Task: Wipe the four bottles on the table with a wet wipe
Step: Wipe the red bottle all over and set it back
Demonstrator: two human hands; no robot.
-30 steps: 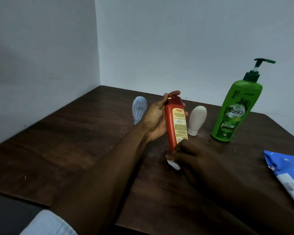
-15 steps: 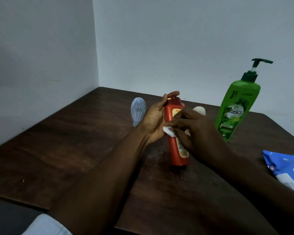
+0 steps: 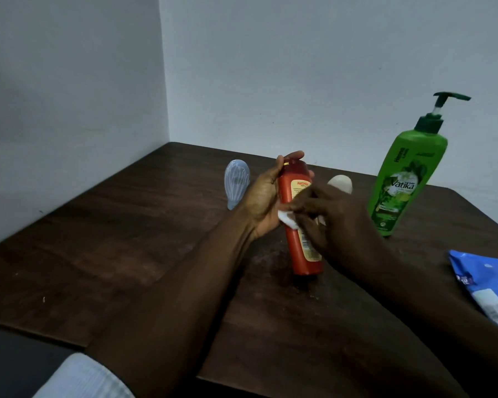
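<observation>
Nearest, bottom-left: white sleeve (image 3: 78,377) at the frame edge, w/ both bare forearms reaching fwd over the dark wood surface (image 3: 127,239). At the right edge, near side, a blue-and-white wipe pack (image 3: 486,282) lies flat, partly cut off by the frame. Mid-surface: red bottle (image 3: 298,254), yellow label facing the camera, tilted w/ its cap end leaning away and to the left; its base looks to sit on the surface. Left hand (image 3: 263,196) grips the bottle's upper part, fingers wrapped behind it, fingertips showing at the cap. Right hand (image 3: 339,222), a bit blurred, has fingers curled and pinches a small white wet wipe (image 3: 286,218), pressing it vs. the bottle's left edge about mid-height, just beside the left palm. Behind the right hand, a white bottle (image 3: 341,181) is mostly hidden, only its rounded top showing. Left of the left hand, a pale blue ribbed bottle (image 3: 236,182) stands on its narrow end, wide end up, close to the wrist; can't tell if touching. Right of the hands, a tall green pump bottle (image 3: 400,182) marked "Vatika" stands upright, dark green pump on top, apart from the red one. Farthest: plain pale walls (image 3: 299,67) meeting in a corner at the surface's back edge.
</observation>
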